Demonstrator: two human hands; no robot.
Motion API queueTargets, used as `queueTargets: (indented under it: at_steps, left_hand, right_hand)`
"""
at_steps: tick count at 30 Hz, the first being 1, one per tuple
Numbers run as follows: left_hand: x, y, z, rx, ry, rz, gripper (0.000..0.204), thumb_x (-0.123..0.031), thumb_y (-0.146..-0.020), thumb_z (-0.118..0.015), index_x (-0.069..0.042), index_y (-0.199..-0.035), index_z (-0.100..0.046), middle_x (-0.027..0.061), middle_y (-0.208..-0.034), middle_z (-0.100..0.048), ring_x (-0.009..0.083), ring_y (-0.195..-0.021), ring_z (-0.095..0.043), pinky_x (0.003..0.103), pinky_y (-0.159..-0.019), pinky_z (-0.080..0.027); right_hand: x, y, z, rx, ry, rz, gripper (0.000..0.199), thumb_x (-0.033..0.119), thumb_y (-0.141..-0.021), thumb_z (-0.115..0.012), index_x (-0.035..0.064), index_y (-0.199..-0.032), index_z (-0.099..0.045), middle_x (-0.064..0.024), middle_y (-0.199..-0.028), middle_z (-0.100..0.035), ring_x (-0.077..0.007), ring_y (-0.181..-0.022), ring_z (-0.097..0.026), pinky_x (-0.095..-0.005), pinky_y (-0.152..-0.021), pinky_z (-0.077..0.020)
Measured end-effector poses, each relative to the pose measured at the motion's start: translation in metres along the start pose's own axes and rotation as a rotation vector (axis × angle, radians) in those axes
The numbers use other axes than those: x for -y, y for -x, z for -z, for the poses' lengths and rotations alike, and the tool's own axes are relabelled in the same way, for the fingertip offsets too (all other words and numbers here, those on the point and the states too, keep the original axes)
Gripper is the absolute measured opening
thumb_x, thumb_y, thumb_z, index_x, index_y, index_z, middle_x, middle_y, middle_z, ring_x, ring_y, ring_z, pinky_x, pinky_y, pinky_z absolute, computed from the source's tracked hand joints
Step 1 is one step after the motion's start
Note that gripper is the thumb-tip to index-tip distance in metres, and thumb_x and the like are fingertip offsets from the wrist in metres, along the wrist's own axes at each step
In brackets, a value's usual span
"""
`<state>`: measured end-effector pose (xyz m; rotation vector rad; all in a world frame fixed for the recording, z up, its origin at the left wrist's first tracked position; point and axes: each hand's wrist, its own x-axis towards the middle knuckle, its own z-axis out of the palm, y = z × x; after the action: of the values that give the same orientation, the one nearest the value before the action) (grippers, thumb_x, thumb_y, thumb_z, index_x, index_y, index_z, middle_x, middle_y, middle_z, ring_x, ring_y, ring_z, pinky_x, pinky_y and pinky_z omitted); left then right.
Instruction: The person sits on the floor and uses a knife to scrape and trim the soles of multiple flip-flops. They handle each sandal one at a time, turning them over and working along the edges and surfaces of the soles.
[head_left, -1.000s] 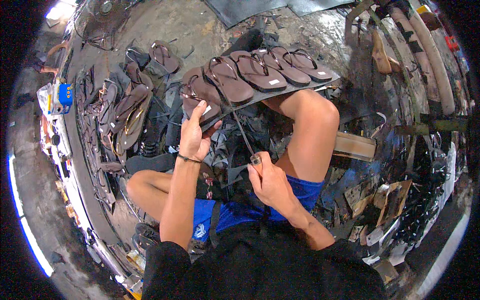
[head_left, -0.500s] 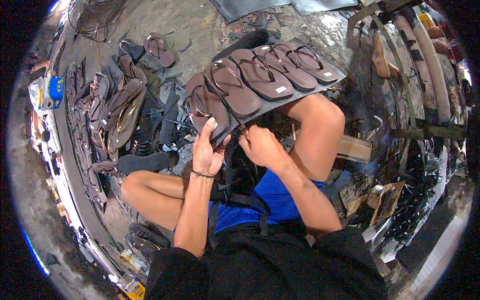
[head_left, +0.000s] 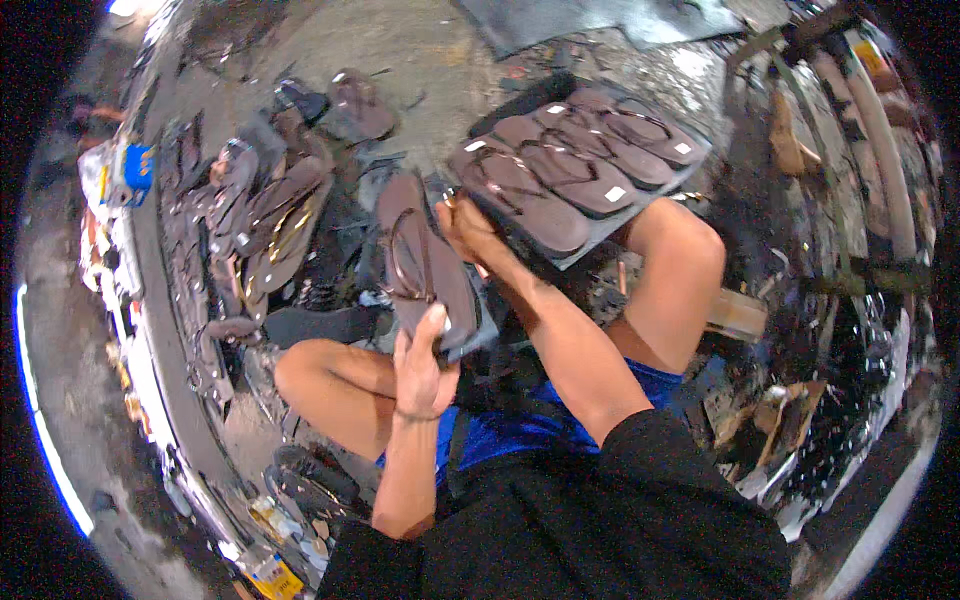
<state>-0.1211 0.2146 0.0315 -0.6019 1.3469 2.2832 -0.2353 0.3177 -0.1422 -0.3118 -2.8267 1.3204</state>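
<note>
Small white square labels (head_left: 616,193) sit on the soles of the dark sandals lying in a row on the board at upper centre; one shows near each heel end, and another (head_left: 683,148) lies on the far-right sandal. A blue box (head_left: 135,166) with a pale side stands at the far left. A yellow packet (head_left: 272,577) lies on the floor at the bottom left.

landmark: dark flat board (head_left: 588,252) resting across the raised knee
on board: row of brown rubber flip-flops (head_left: 575,170)
left of board: brown flip-flop (head_left: 425,265), held by left hand (head_left: 422,365) at its near end
board's left edge: right hand (head_left: 470,232)
far left of board: pile of brown flip-flops (head_left: 250,230) on the floor
</note>
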Motion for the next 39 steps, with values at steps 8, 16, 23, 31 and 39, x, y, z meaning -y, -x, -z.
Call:
queueTargets:
  at_steps: [8,16,23,31,39]
  left_hand:
    - [-0.173,0.135,0.064,-0.360,-1.534,-0.924,0.051,-0.004,-0.074,-0.081,0.001,-0.119,-0.059,0.0167,-0.121,-0.066,0.0253,-0.098,-0.069,0.039,-0.083,-0.056]
    - [-0.125,0.140,0.096,-0.569,-0.242,-0.565,0.033,-0.025,-0.099,-0.060,-0.002,-0.123,-0.061,0.0047,-0.111,-0.067,0.0157,-0.105,-0.064,0.035,-0.092,-0.052]
    - [-0.079,0.144,0.094,-0.476,0.044,-0.215,0.042,-0.037,-0.104,-0.055,-0.001,-0.125,-0.058,0.0069,-0.111,-0.069,0.0154,-0.093,-0.069,0.030,-0.082,-0.058]
    - [-0.066,0.148,0.102,-0.298,-0.048,-0.245,0.040,-0.032,-0.101,-0.060,-0.003,-0.128,-0.055,0.0069,-0.114,-0.067,0.0160,-0.100,-0.067,0.033,-0.087,-0.056]
    - [-0.071,0.146,0.080,-0.246,-0.308,-0.197,0.044,-0.028,-0.097,-0.064,-0.001,-0.130,-0.052,0.0081,-0.115,-0.064,0.0154,-0.101,-0.064,0.030,-0.090,-0.053]
  right_hand:
    - [0.074,0.079,0.084,0.183,-0.861,-0.235,0.038,0.027,-0.108,-0.042,0.0057,-0.139,-0.045,-0.0100,-0.094,-0.067,-0.0133,-0.064,-0.061,-0.0262,-0.052,-0.0501]
    - [0.064,0.221,0.158,0.276,-0.446,0.079,0.029,0.011,-0.092,-0.070,0.0053,-0.120,-0.067,-0.0097,-0.094,-0.070,-0.0121,-0.077,-0.062,-0.0262,-0.070,-0.0511]
    - [0.072,0.291,0.184,0.473,-0.504,0.157,0.028,0.010,-0.084,-0.077,0.0031,-0.110,-0.070,-0.0098,-0.093,-0.072,-0.0140,-0.065,-0.061,-0.0267,-0.057,-0.0494]
    - [0.080,0.298,0.180,0.324,-0.363,0.255,0.030,0.014,-0.083,-0.079,0.0064,-0.111,-0.072,-0.0126,-0.095,-0.073,-0.0230,-0.071,-0.070,-0.0330,-0.063,-0.0571]
    - [0.139,0.209,0.158,0.261,-0.456,0.326,0.025,0.012,-0.089,-0.074,-0.0003,-0.110,-0.070,-0.0116,-0.074,-0.065,-0.0150,-0.056,-0.058,-0.0280,-0.055,-0.0484]
